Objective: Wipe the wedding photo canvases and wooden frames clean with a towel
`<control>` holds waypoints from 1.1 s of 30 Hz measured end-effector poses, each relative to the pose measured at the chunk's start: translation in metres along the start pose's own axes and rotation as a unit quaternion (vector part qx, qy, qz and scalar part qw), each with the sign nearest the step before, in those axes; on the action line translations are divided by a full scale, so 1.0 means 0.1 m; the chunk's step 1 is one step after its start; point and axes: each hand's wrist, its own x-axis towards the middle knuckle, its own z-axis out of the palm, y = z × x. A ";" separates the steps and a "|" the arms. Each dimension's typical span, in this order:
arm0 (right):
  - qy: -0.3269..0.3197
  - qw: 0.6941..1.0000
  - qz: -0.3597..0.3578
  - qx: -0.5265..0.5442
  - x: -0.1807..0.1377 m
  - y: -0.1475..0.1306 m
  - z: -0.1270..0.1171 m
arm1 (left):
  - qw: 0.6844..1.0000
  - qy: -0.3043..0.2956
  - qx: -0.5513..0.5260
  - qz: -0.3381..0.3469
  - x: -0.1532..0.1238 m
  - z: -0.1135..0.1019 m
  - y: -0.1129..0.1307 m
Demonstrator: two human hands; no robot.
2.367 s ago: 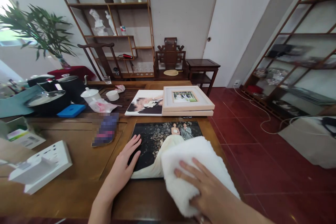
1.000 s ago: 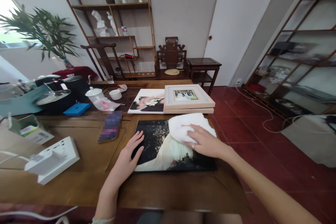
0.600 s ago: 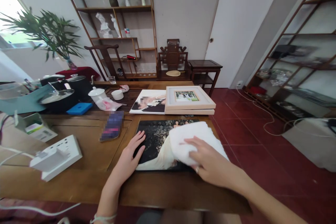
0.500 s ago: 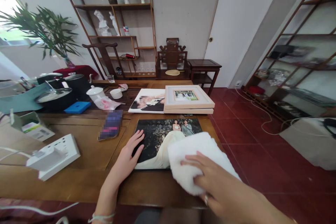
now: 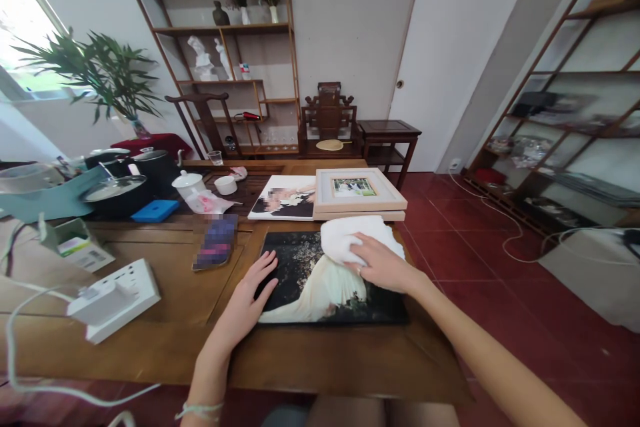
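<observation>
A dark wedding photo panel [image 5: 320, 290] lies flat near the front edge of the wooden table [image 5: 300, 360]. My left hand [image 5: 253, 290] rests on its left edge with the fingers spread. On the upper right of the panel, my right hand [image 5: 377, 260] grips a white towel [image 5: 345, 237], pressing it against the picture. The towel covers the couple in the photo, while the pale gown and the lower right corner show.
Behind the panel lie a white photo canvas [image 5: 283, 203] and stacked light wooden frames [image 5: 360, 190]. To the left are a phone [image 5: 216, 243], a power strip [image 5: 117, 300], a blue box [image 5: 155, 211], a white lidded cup [image 5: 189, 183] and a black pan [image 5: 115, 193].
My right hand has moved the towel away from me, from the panel's lower right to its upper right. The left hand stays on the panel's left edge. The view has tilted up slightly.
</observation>
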 end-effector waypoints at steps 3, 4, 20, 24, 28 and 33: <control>0.019 1.000 0.001 -0.005 0.18 0.09 0.04 | 1.000 0.000 -0.001 -0.002 0.00 0.00 0.01; 0.024 1.000 -0.002 -0.006 0.20 0.09 0.05 | 1.000 0.000 -0.002 -0.003 0.00 -0.01 0.01; -0.112 0.981 -0.109 0.118 -0.66 -0.71 0.00 | 1.000 0.002 -0.001 -0.001 0.00 0.01 -0.02; -0.052 0.993 -0.084 0.059 -0.31 -0.41 0.05 | 1.000 -0.005 -0.004 -0.003 0.00 -0.01 0.00; -0.008 0.998 -0.056 0.021 0.10 -0.10 0.08 | 1.000 -0.005 -0.002 0.000 0.00 -0.02 0.01; 0.008 0.999 -0.037 0.007 0.32 0.08 0.10 | 1.000 -0.007 -0.004 -0.002 0.00 0.01 -0.01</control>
